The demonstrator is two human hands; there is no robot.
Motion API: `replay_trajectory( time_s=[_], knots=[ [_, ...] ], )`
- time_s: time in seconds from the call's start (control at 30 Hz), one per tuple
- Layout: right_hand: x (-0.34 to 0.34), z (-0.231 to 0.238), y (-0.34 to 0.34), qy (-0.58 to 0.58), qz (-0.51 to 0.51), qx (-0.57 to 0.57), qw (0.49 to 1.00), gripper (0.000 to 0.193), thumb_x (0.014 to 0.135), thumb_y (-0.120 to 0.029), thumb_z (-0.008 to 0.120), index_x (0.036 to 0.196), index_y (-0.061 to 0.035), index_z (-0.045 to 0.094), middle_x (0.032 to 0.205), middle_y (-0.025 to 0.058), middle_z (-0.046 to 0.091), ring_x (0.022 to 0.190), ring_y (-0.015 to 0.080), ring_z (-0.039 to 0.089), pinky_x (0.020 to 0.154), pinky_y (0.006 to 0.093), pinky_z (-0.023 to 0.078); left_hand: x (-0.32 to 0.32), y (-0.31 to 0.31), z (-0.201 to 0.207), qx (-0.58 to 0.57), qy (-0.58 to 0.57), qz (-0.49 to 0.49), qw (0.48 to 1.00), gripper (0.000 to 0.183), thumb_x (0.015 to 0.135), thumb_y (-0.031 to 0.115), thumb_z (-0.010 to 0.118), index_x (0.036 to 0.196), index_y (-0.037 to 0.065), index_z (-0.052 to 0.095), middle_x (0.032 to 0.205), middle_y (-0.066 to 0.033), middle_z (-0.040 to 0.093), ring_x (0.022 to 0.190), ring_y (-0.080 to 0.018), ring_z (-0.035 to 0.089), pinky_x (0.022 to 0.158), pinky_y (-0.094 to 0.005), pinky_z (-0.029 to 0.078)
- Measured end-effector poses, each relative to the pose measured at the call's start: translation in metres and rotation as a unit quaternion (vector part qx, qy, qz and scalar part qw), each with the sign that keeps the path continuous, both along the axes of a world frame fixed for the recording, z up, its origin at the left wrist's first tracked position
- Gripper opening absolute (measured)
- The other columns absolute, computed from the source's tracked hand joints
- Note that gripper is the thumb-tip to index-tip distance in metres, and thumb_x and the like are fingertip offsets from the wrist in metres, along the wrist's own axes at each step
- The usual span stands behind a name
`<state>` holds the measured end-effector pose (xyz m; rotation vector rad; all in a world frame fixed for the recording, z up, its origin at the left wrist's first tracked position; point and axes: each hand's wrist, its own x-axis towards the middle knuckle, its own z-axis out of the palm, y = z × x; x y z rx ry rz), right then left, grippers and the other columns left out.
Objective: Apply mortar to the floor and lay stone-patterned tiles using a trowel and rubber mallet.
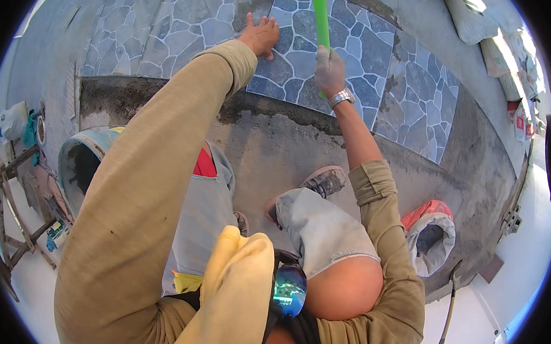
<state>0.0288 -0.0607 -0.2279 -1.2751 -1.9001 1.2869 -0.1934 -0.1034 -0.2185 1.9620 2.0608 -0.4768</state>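
My left hand [261,35] rests with fingers spread at the left edge of a blue-grey stone-patterned tile [359,48]. In my right hand [329,72], the fingers wrap round the handle of a green mallet [322,19], whose head is cut off by the top of the view. The mallet reaches out over the same tile; whether its head touches the surface cannot be seen. Similar tiles [186,29] lie to the left, and another patterned tile [419,83] lies to the right. A dark mortar strip [285,112] runs along the near edge.
At left stands a bucket [81,162], beyond it a wooden frame [9,202]. An open white-and-red sack [443,241] sits at right, near a long-handled tool [449,309]. Full bags [468,16] line the far right. My shoe [325,181] is on the grey floor.
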Motion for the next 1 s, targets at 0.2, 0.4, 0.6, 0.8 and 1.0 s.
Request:
replay_trajectory(
  time_s=[0.2, 0.4, 0.6, 0.8, 1.0],
  knots=[
    [-0.009, -0.005, 0.016, -0.038, 0.016, -0.036, 0.998, 0.054, 0.101, -0.048, 0.049, 0.094, 0.0029, 0.066, 0.078, 0.0245, 0.067, 0.074, 0.0443, 0.063, 0.068, 0.0513, 0.046, 0.000, 0.004, 0.009, -0.018, -0.004, 0.003, 1.000, 0.100, 0.076, 0.032, 0.086, 0.152, -0.004, 0.032, 0.163, -0.0215, 0.028, 0.152, -0.0383, 0.026, 0.114, -0.0768, 0.018],
    [0.023, 0.004, 0.010, -0.080, 0.032, -0.075, 0.993, 0.055, 0.101, -0.048, 0.050, 0.092, 0.0044, 0.065, 0.072, 0.0223, 0.064, 0.066, 0.0386, 0.062, 0.064, 0.0485, 0.046, 0.014, 0.015, 0.009, -0.024, 0.008, -0.011, 1.000, 0.102, 0.076, 0.032, 0.086, 0.154, -0.004, 0.030, 0.163, -0.0228, 0.027, 0.152, -0.0389, 0.026, 0.113, -0.0775, 0.018],
    [0.101, 0.001, -0.090, 0.041, 0.011, -0.123, 0.991, 0.048, 0.101, -0.041, 0.053, 0.086, 0.0034, 0.061, 0.063, 0.0168, 0.057, 0.059, 0.0249, 0.058, 0.059, 0.0409, 0.045, -0.003, 0.004, 0.004, 0.019, 0.032, -0.021, 0.999, 0.090, 0.071, 0.037, 0.086, 0.141, -0.003, 0.046, 0.149, -0.0233, 0.044, 0.145, -0.0398, 0.037, 0.114, -0.0732, 0.023],
    [0.118, 0.022, -0.129, -0.058, 0.032, -0.122, 0.990, 0.045, 0.099, -0.042, 0.054, 0.090, 0.0012, 0.063, 0.065, 0.0142, 0.057, 0.061, 0.0205, 0.058, 0.061, 0.0401, 0.046, -0.006, 0.004, 0.004, -0.010, 0.006, -0.049, 0.999, 0.073, 0.068, 0.038, 0.087, 0.126, 0.000, 0.063, 0.136, -0.0224, 0.057, 0.137, -0.0389, 0.047, 0.108, -0.0800, 0.024],
    [0.130, 0.007, -0.130, -0.084, 0.054, -0.132, 0.986, 0.049, 0.098, -0.045, 0.055, 0.087, 0.0018, 0.062, 0.065, 0.0138, 0.056, 0.062, 0.0207, 0.054, 0.063, 0.0401, 0.046, 0.000, 0.007, -0.003, -0.008, 0.003, -0.059, 0.998, 0.100, 0.072, 0.033, 0.086, 0.153, 0.008, 0.034, 0.150, -0.0285, 0.045, 0.145, -0.0457, 0.036, 0.111, -0.0790, 0.019]
  ],
)
